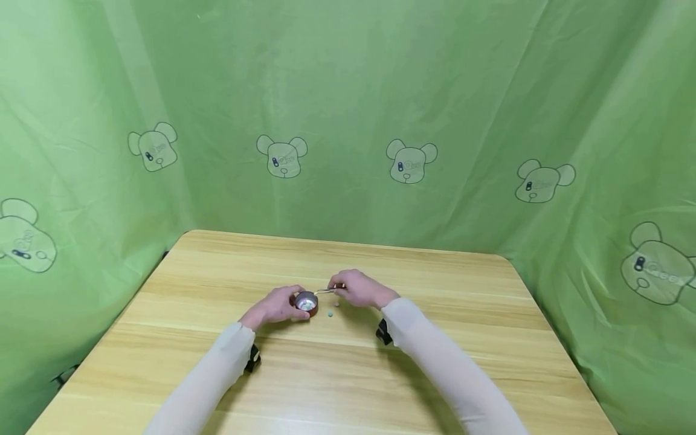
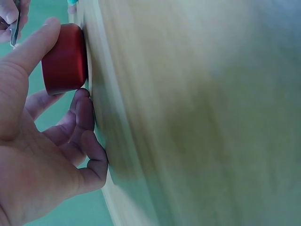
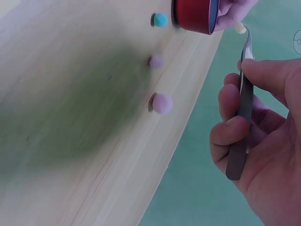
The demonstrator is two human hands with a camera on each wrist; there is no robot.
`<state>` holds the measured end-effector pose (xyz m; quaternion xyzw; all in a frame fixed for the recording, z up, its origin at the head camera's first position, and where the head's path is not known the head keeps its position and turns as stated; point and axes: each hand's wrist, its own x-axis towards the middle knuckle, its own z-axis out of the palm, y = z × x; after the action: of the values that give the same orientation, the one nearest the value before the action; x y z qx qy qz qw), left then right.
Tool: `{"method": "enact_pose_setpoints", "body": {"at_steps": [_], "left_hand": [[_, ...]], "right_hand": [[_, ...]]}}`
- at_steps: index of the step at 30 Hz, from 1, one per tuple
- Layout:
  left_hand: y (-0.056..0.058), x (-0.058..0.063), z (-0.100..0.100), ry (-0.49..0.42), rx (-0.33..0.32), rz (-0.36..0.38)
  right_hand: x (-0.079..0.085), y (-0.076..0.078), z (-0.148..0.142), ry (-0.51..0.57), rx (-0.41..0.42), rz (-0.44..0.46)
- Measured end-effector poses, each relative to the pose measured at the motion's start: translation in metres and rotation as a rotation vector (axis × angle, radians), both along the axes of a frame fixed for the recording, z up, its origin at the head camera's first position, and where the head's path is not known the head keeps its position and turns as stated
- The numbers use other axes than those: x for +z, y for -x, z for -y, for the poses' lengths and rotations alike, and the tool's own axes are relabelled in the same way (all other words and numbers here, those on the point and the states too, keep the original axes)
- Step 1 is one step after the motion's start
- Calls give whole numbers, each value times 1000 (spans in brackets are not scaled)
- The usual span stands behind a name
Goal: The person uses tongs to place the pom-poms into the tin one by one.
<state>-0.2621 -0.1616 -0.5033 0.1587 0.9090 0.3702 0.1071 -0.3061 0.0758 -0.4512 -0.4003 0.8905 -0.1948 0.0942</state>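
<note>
My left hand (image 1: 277,305) holds a small round red tin (image 2: 66,61) upright on the table, thumb on one side and fingers on the other. The tin's mouth faces up and its inside is shiny silver. My right hand (image 1: 356,289) grips a pair of bent-tip tweezers (image 3: 246,89) between thumb and fingers. At the tweezers' tips is a small pale yellow ball (image 3: 241,28), close to the tin's rim. Three small balls lie on the table near the tin: a turquoise ball (image 3: 160,20), a little purple ball (image 3: 156,61) and a larger pinkish ball (image 3: 162,104).
The wood-grain table (image 1: 337,374) has rounded far corners. Green curtains (image 1: 348,72) printed with bear heads hang behind it and along both sides. A dark device (image 1: 384,332) sits under the right wrist, another dark device (image 1: 253,359) under the left.
</note>
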Motion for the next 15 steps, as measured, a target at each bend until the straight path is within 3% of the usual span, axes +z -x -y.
{"method": "enact_pose_setpoints", "body": {"at_steps": [15], "left_hand": [[-1,2,-1,-3,-19,4]], "right_hand": [[-6,-1,13,-33,2,22]]}}
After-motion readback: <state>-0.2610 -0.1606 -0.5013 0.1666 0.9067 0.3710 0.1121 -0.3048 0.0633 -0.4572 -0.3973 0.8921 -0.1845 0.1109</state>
